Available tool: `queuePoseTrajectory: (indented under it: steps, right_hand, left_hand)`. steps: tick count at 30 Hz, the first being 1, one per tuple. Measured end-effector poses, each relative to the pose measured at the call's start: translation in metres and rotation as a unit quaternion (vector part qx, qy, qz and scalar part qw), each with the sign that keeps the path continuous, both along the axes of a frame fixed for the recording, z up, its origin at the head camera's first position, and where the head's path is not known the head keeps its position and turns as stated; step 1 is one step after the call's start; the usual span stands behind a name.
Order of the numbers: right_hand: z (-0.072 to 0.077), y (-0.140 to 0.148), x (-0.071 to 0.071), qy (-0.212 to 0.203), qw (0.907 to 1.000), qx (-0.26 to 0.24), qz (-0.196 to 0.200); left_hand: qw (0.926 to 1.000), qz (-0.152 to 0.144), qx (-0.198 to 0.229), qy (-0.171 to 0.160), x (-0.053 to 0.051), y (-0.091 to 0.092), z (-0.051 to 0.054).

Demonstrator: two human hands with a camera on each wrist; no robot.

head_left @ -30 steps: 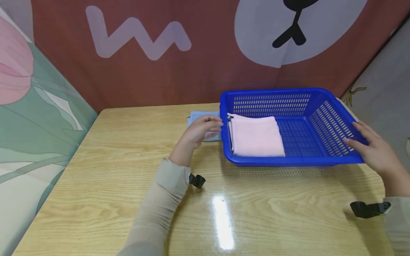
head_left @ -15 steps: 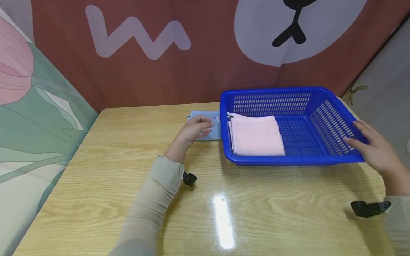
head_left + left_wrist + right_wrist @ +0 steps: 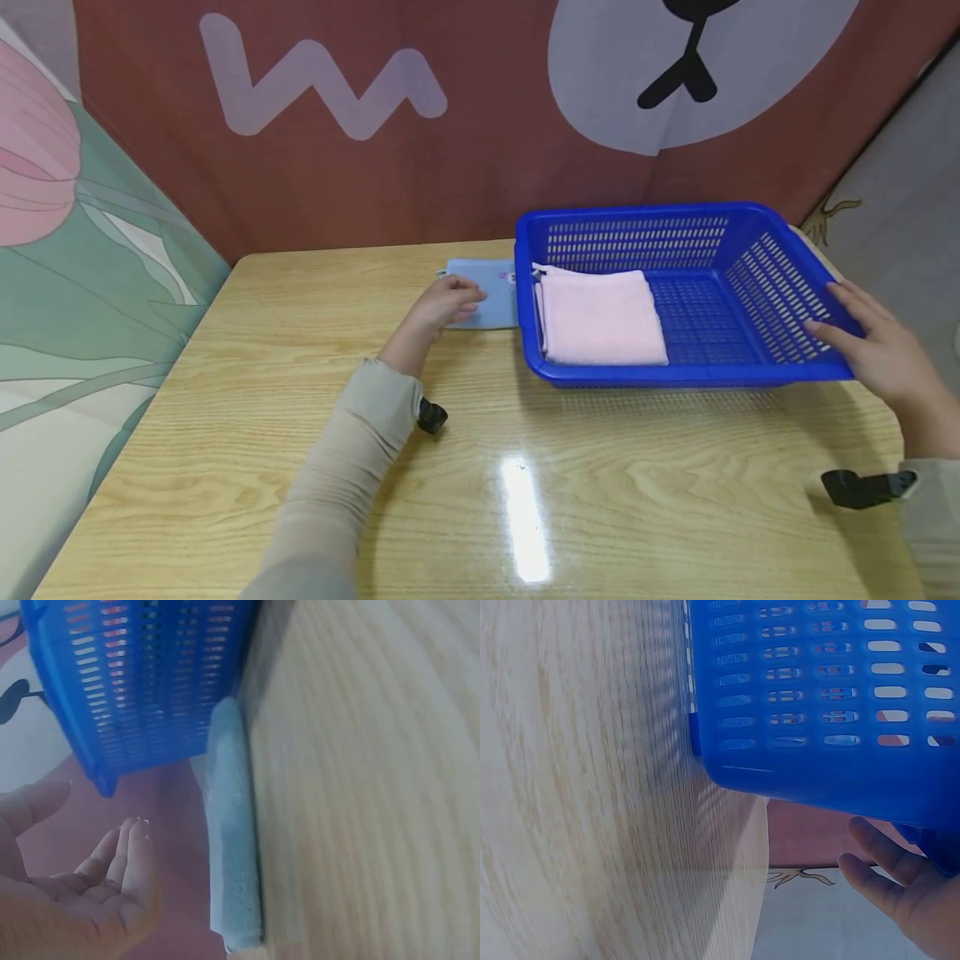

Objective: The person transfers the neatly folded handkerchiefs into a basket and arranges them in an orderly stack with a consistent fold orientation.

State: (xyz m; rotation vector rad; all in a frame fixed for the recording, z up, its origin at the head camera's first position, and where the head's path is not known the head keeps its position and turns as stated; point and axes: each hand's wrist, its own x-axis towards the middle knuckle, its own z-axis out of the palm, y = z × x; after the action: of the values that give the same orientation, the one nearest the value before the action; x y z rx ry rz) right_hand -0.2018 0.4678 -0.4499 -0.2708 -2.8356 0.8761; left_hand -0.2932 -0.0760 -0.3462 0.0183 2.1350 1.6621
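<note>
A blue plastic basket [image 3: 645, 377] with slotted walls stands at the back right of the table. Inside it, against the left wall, lies a folded pink towel [image 3: 603, 321]. My right hand [image 3: 885, 350] grips the basket's right rim, thumb on the inner side and fingers over the outside. My left hand [image 3: 444, 304] hovers above the left part of a folded light blue towel [image 3: 495, 304], holding nothing, its fingers loosely bent. In the left wrist view that blue towel [image 3: 234, 832] lies flat on the table and the left hand [image 3: 82, 892] is apart from it. The basket hides the towel's right end.
The wood-grain table [image 3: 247, 400] reaches back to a reddish-brown curtain [image 3: 375, 192] with printed shapes. A leaf-and-flower curtain [image 3: 97, 292] hangs at the left, a grey one [image 3: 900, 208] at the right. Black wrist cameras sit on both sleeves.
My left hand has moved left, away from the basket's left rim, uncovering more of the blue towel. The right hand and the basket have stayed in place.
</note>
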Motion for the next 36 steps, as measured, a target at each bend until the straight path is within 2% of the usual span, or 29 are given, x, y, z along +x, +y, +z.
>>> queuePoseTrajectory:
  steps: [8,14,26,30,33,34,36]
  right_hand:
    - [-0.001,0.0,-0.001,0.004,1.0,-0.004,-0.002]
    - [-0.001,0.001,-0.001,0.002,1.0,-0.004,-0.004]
    - [-0.002,0.001,0.002,0.002,1.0,-0.003,-0.002]
    - [0.001,-0.002,0.003,0.0,1.0,-0.002,-0.006]
    - [0.005,-0.004,0.004,0.001,1.0,-0.003,-0.002]
    - [0.006,-0.004,0.004,0.001,1.0,-0.002,-0.002]
    - [0.006,-0.003,0.003,0.003,1.0,0.0,0.001]
  left_hand:
    - [0.9992,0.012,-0.037,0.009,-0.004,-0.002,-0.005]
    - [0.9986,0.021,-0.048,0.006,-0.007,-0.006,-0.008]
    - [0.9954,0.062,-0.073,-0.008,-0.016,-0.012,-0.015]
    - [0.993,0.078,-0.088,0.008,-0.02,-0.015,-0.018]
    - [0.9918,0.081,-0.095,0.027,-0.027,-0.02,-0.028]
    - [0.9922,0.081,-0.085,0.041,-0.036,-0.024,-0.039]
    - [0.9917,0.08,-0.091,0.044,-0.045,-0.029,-0.049]
